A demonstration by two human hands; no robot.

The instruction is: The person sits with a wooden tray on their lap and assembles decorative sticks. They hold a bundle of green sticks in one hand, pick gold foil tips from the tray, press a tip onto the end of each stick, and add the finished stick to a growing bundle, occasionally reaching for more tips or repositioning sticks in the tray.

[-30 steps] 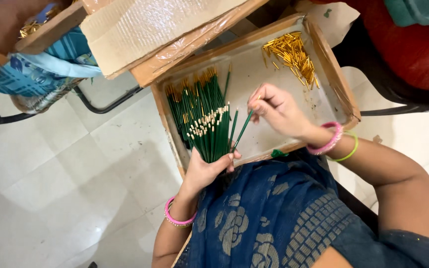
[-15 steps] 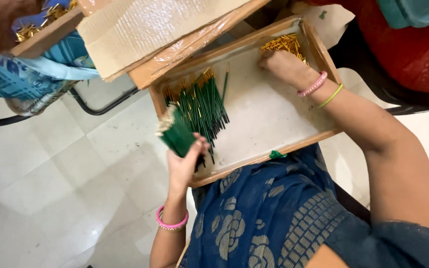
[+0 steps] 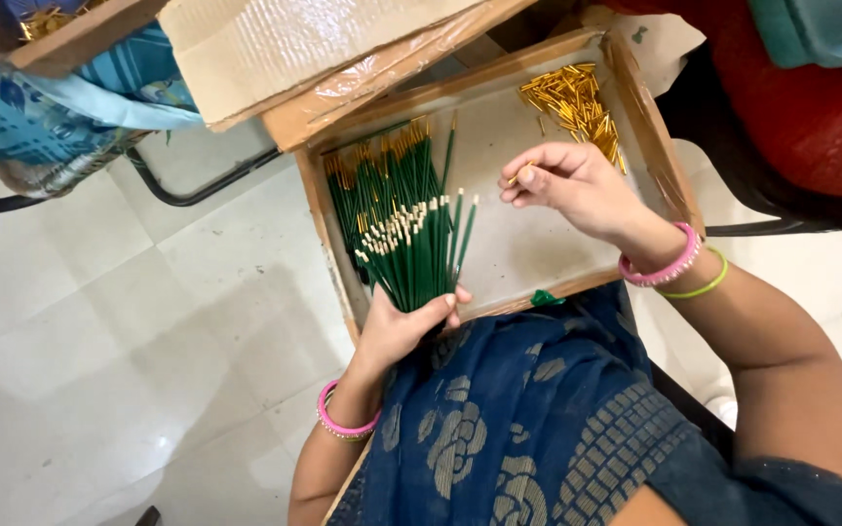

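Clearly, a fan of thin green sticks [image 3: 411,248] is gripped at its near end by the left hand [image 3: 403,329], the fingers closed around the bunch at the front edge of a shallow wooden tray [image 3: 328,239]. The sticks' long axes run away from the body, their pale and brass-capped tips pointing toward the tray's far side. A small gold tube [image 3: 516,176] is pinched between thumb and fingertips of the right hand [image 3: 569,190], which is held above the tray's bare, matte floor, just right of the stick tips and nearer to them than the left. More shiny gold tubes [image 3: 572,102] are heaped in the far right corner, beyond the right hand. Crumpled, taped cardboard [image 3: 314,44] overlaps the tray's far edge.
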